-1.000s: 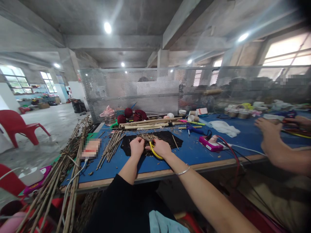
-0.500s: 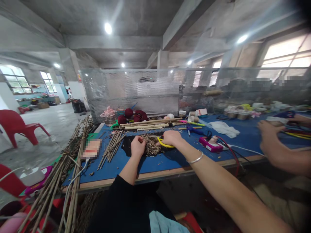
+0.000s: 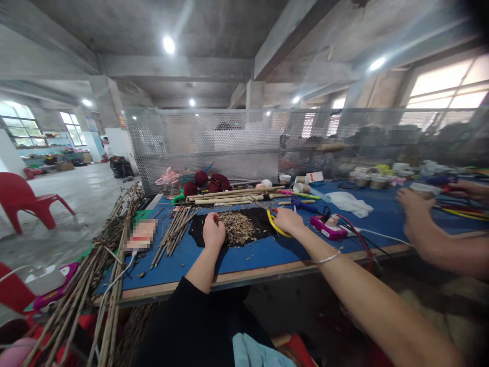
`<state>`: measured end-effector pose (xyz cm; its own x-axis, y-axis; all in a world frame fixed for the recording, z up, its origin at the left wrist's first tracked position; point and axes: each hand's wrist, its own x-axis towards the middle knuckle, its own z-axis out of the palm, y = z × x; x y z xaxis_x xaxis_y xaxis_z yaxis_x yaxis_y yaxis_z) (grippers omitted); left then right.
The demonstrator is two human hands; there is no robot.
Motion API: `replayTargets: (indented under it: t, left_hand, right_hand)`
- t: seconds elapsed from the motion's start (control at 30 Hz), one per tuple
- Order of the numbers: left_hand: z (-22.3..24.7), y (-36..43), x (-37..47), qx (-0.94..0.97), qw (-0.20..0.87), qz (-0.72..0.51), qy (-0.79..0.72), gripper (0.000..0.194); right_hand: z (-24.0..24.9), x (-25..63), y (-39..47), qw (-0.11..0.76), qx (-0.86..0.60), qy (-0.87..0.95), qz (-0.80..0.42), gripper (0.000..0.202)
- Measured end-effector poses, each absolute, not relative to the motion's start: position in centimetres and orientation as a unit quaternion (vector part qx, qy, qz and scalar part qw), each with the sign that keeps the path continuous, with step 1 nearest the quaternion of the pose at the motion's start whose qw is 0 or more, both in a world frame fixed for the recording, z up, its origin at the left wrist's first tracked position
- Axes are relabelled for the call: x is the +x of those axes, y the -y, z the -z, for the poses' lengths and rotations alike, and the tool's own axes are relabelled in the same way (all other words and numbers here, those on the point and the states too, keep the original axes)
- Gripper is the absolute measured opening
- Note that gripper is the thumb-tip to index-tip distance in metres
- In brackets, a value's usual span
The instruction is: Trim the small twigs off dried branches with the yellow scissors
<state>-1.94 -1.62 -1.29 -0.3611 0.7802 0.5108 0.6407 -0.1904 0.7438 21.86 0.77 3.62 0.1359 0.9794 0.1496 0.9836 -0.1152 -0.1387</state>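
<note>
My right hand (image 3: 288, 222) grips yellow-handled scissors (image 3: 272, 223), with the blades pointing up and left over a black cloth (image 3: 264, 222). On that cloth lies a heap of short cut twig pieces (image 3: 239, 228). At the left side of the heap is my left hand (image 3: 214, 230), its fingers curled together; what they hold, if anything, is hidden. A bundle of thin twigs (image 3: 174, 230) lies on the blue table to the left of the cloth.
Longer sticks (image 3: 229, 198) and dark red yarn balls (image 3: 201, 178) lie behind the cloth. A pink power strip (image 3: 328, 228) sits to the right. Tall branches (image 3: 82, 306) lean at the table's left end. A co-worker's hand (image 3: 414, 206) is at far right.
My right hand has moved right with the scissors, away from the heap, and the blades now show. My left hand has hardly moved.
</note>
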Motion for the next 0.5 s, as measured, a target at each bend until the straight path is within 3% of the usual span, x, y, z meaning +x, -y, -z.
replayTargets:
  t: [0.23,0.5]
  left_hand:
    - [1.2,1.8,-1.9,0.576,0.07,-0.539,-0.611,0.021]
    - [1.7,1.7,-1.6,0.603,0.079,-0.556,-0.566,0.023]
  right_hand:
    - [0.0,23.6,-1.5,0.127,-0.75,0.647,-0.041,0.022]
    - [0.0,24.4,-1.6,0.211,-0.741,0.635,-0.054,0.014]
